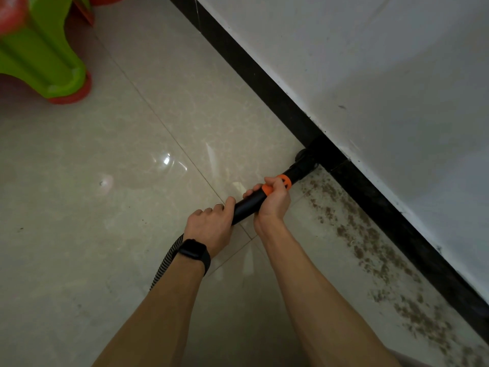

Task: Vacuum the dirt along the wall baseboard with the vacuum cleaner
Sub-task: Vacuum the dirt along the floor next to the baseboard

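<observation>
My left hand (211, 226), a watch (194, 251) on its wrist, is curled round the rear of the black vacuum wand (247, 206), with the ribbed hose (165, 258) trailing beneath. My right hand (272, 202) grips just ahead, at the orange collar (284, 182). Brown dirt (370, 247) lines the black baseboard (264, 83) on my right, and the nozzle (304, 161) sits at its far end, right at the baseboard. Beyond, far left, is a green stool (45, 56).

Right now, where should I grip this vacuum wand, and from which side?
Grip the vacuum wand on its black tube behind the orange collar, from above: it slants down toward the baseboard, upper side free. The right hand and left hand hold it so.
</observation>
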